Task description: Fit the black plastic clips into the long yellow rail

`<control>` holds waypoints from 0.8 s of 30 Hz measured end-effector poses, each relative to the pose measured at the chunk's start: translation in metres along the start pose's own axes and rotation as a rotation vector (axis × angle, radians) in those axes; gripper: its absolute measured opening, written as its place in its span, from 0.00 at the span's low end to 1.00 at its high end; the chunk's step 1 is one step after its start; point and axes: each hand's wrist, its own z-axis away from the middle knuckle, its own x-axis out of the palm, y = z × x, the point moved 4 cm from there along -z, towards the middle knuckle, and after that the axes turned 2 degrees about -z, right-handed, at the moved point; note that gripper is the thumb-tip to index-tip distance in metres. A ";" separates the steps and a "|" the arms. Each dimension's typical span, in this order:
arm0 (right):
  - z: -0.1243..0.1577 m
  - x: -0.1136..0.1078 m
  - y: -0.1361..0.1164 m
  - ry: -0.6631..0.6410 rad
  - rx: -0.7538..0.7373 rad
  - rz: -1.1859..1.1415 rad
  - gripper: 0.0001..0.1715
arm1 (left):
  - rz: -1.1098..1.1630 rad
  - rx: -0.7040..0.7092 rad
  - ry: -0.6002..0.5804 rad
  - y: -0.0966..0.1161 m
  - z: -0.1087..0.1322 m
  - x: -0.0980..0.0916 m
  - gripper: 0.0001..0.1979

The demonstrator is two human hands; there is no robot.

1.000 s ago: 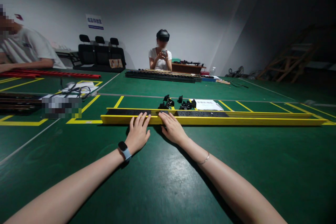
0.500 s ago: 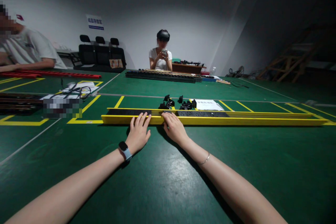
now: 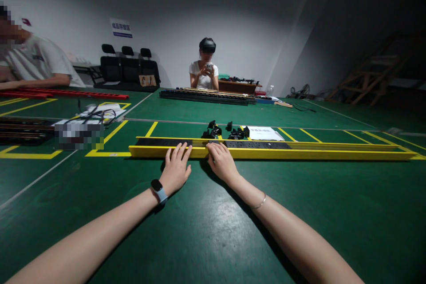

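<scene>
A long yellow channel [image 3: 316, 155] lies across the green table [image 3: 213, 230], with black socket modules [image 3: 256, 144] seated inside it. My left hand [image 3: 176, 167], a watch on its wrist, rests with spread fingers over the channel's front edge, left of the middle. Just to its right, my right hand [image 3: 221, 159] has its fingers close together, bent over the same edge; its fingertips reach inside and what they touch is too small to tell. Small black parts [image 3: 211, 132] lie just behind the channel, beside a white paper sheet [image 3: 264, 133].
Dark strips [image 3: 23, 131] and tangled cables [image 3: 96, 113] lie at the left. Red rails [image 3: 83, 94] are near a seated person [image 3: 46, 62]. Across the table another person [image 3: 203, 73] holds a phone behind a stack of dark strips [image 3: 206, 96].
</scene>
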 end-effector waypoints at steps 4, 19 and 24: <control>-0.001 -0.001 -0.001 0.009 0.007 0.010 0.22 | -0.003 0.000 0.004 0.000 0.000 0.000 0.30; 0.001 -0.009 0.009 0.020 0.089 0.136 0.13 | 0.006 -0.001 -0.004 0.000 0.000 0.000 0.30; 0.002 -0.007 0.009 0.017 0.080 0.136 0.14 | 0.022 -0.004 0.002 0.000 0.000 0.000 0.30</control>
